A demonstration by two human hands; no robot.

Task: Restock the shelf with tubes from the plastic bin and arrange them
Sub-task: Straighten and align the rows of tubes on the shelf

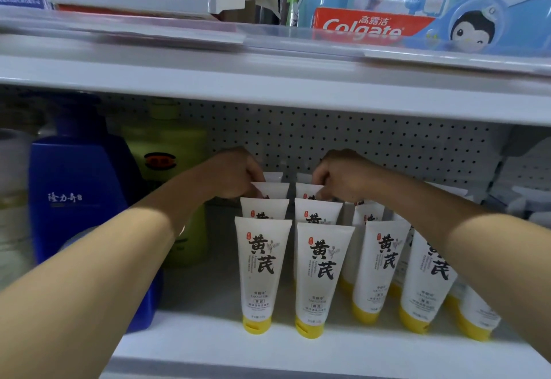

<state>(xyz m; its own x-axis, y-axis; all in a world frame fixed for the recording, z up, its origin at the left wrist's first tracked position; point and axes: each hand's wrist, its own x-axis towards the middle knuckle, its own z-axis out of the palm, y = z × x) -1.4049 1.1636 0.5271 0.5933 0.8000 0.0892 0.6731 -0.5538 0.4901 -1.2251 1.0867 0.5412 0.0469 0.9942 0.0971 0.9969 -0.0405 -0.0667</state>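
Note:
White tubes with yellow caps and black characters stand cap-down in rows on the white shelf [208, 346]. The front left tube [261, 271] and its neighbour [320, 277] lead two straight rows running back. Further right, more tubes [381, 268] lean unevenly. My left hand [235, 174] reaches deep into the shelf and pinches the top of a rear tube [272, 189] in the left row. My right hand [343, 177] grips the top of a rear tube [307, 191] in the second row. The plastic bin is not in view.
A blue bottle [80, 196] and a yellow-green bottle [170, 152] stand at the left, close to my left forearm. A pegboard back wall [372, 146] closes the shelf. The shelf above [268, 71] holds a Colgate box [366, 25] and other packs.

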